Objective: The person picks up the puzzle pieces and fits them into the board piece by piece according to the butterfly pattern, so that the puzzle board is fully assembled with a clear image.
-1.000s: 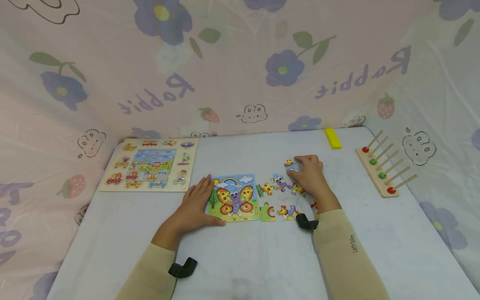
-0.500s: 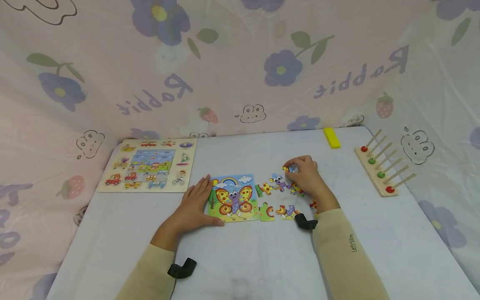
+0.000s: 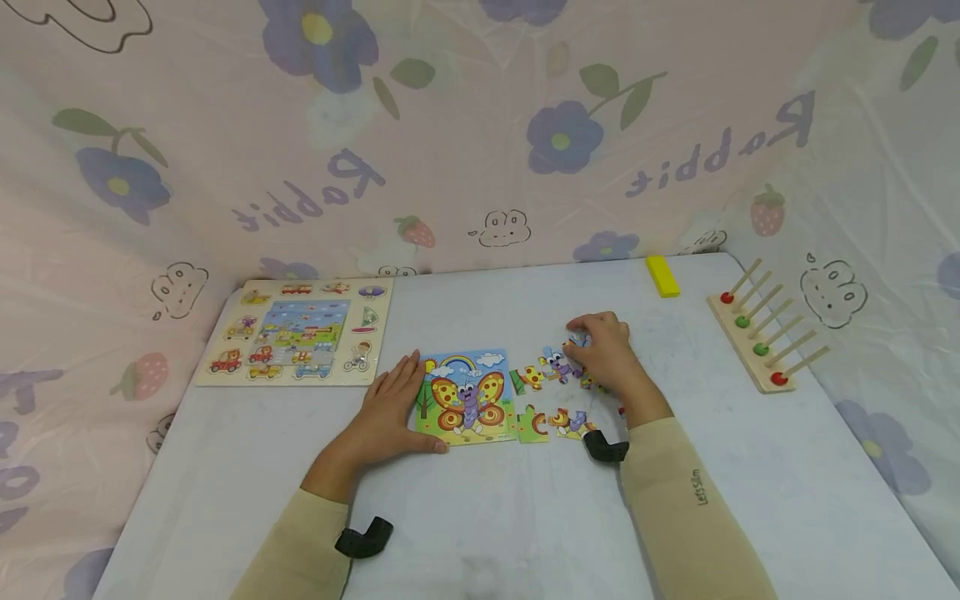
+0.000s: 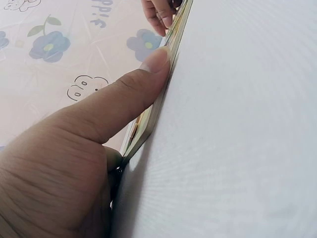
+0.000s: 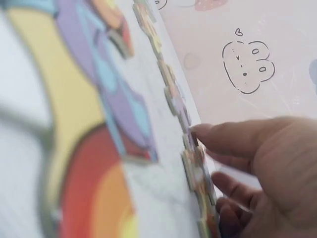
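A butterfly picture board [image 3: 468,398] lies flat at the middle of the table. My left hand [image 3: 381,423] rests along its left side, fingers straight and thumb [image 4: 133,89] against the board's front edge. To the right of the board, my right hand [image 3: 611,354] pinches a small blue puzzle piece [image 3: 577,340], mostly hidden by the fingers, at the back of the loose pieces. Beside it lie a piece with the butterfly's face [image 3: 557,365] and a yellow wing piece [image 3: 532,378]. Nearer the front are a green corner piece [image 3: 532,424] and a purple body piece [image 3: 572,421].
A wooden vehicle puzzle board [image 3: 367,292] lies at the back left. A yellow block [image 3: 663,277] sits near the back edge. On the right stands a wooden peg rack [image 3: 750,342] with red and green beads. Printed curtains [image 3: 450,150] surround the table.
My right hand has moved slightly left and toward me with the puzzle piece, bringing it down close behind the face piece. The left hand stays on the board.
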Available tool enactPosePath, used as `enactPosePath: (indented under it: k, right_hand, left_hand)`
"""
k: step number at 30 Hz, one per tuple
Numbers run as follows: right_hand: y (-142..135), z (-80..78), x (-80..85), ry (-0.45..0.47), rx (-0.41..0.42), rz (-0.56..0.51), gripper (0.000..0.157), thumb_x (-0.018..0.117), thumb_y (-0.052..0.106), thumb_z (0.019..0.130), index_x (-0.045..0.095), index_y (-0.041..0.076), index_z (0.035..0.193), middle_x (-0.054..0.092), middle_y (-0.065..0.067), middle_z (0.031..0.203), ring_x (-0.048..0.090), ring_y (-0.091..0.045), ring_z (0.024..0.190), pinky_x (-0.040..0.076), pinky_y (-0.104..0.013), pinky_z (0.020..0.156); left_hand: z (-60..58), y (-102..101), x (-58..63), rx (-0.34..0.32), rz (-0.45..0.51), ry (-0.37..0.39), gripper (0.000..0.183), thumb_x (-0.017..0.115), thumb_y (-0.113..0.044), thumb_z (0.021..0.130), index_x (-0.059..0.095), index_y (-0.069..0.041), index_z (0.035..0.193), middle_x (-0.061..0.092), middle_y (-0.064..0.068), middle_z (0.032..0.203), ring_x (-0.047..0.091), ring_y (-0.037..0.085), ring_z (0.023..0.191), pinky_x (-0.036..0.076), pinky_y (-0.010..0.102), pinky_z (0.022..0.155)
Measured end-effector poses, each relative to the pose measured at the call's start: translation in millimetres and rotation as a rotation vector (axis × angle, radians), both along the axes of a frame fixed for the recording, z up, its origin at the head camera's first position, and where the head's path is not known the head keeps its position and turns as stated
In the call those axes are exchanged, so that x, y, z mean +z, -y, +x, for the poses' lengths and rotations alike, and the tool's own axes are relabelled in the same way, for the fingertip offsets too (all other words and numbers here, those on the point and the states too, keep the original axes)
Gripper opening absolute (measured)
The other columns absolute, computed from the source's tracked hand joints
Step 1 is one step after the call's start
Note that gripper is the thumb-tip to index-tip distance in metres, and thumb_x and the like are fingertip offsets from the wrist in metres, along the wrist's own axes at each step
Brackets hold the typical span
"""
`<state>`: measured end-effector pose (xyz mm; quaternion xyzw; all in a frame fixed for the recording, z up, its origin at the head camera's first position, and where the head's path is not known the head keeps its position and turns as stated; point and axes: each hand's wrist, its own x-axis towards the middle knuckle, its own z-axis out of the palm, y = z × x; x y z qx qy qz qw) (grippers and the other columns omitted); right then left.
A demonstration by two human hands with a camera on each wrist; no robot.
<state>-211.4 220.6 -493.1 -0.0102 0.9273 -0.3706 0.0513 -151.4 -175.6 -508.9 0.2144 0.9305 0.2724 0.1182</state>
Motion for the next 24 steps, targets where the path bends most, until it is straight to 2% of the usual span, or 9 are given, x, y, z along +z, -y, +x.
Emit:
enactPosePath:
  k: [2,4,7,9,13,16,19,24]
  right_hand:
    - [0,0.8,3.3,0.029,-0.062,0.046,0.053,0.076,0.029,0.105,0.061,-0.002,0.145,0.038,-0.029,0.153,0.033,-0.048,0.135,0.039,-0.062,0.11]
    - [1,2.2,7.8,0.063,-0.141,0.092,0.065,0.079,0.036,0.102,0.057,-0.005,0.146,0.039,-0.032,0.149,0.035,-0.049,0.132,0.043,-0.061,0.107]
    - [3,3.8,13.7,0.111,-0.239,0.135,0.069,0.081,0.04,0.099,0.057,-0.01,0.141,0.043,-0.034,0.142,0.04,-0.05,0.128,0.048,-0.059,0.103]
    - [5,5.1,17.2,0.128,-0.264,0.132,0.066,0.081,0.037,0.099,0.057,-0.012,0.136,0.046,-0.034,0.137,0.042,-0.05,0.126,0.048,-0.059,0.102]
    - [7,6.0,19.8,0.126,-0.244,0.09,0.059,0.081,0.029,0.101,0.055,-0.011,0.136,0.049,-0.032,0.135,0.044,-0.049,0.124,0.048,-0.058,0.1]
    - [6,5.5,19.4,0.122,-0.219,0.022,0.057,0.079,0.021,0.102,0.049,-0.006,0.142,0.052,-0.031,0.14,0.05,-0.046,0.12,0.05,-0.057,0.099]
    - [5,4.7,18.0,0.105,-0.179,-0.054,0.055,0.074,0.015,0.105,0.046,0.002,0.151,0.056,-0.029,0.139,0.056,-0.042,0.112,0.053,-0.054,0.092]
    - [5,4.0,16.6,0.002,-0.121,-0.143,0.045,0.065,0.011,0.11,0.054,0.007,0.154,0.056,-0.02,0.128,0.058,-0.036,0.108,0.053,-0.043,0.08]
  left_hand:
    - [0.1,0,-0.5,-0.002,0.002,-0.002,0.144,0.093,-0.071,0.071,0.02,0.0,0.173,0.003,0.009,0.182,0.0,0.03,0.166,0.002,0.059,0.129]
    - [0.0,0,-0.4,-0.003,0.004,-0.007,0.143,0.093,-0.072,0.071,0.021,-0.001,0.173,0.003,0.009,0.182,0.001,0.03,0.166,0.002,0.059,0.129]
    - [-0.5,0,0.6,-0.003,0.002,-0.01,0.144,0.093,-0.072,0.071,0.02,-0.001,0.173,0.002,0.009,0.182,0.0,0.029,0.166,0.001,0.058,0.129]
    - [-0.6,-1,1.3,-0.001,0.006,-0.009,0.144,0.093,-0.071,0.071,0.02,-0.001,0.173,0.002,0.009,0.182,0.0,0.029,0.166,0.001,0.058,0.129]
    - [-0.3,-1,1.6,0.002,0.006,0.0,0.144,0.094,-0.071,0.071,0.02,-0.001,0.173,0.002,0.009,0.182,-0.001,0.029,0.166,0.0,0.058,0.129]
    - [0.4,-1,1.3,0.003,0.01,0.005,0.143,0.094,-0.071,0.071,0.021,-0.001,0.173,0.003,0.009,0.182,-0.001,0.029,0.166,0.001,0.059,0.129]
    - [0.9,-1,1.3,0.005,0.01,0.004,0.142,0.094,-0.07,0.071,0.021,-0.001,0.172,0.004,0.009,0.182,0.0,0.03,0.166,0.001,0.059,0.129]
    - [1.2,-1,1.7,0.006,0.008,0.001,0.142,0.094,-0.069,0.071,0.021,-0.001,0.172,0.004,0.01,0.182,0.0,0.03,0.166,0.001,0.059,0.129]
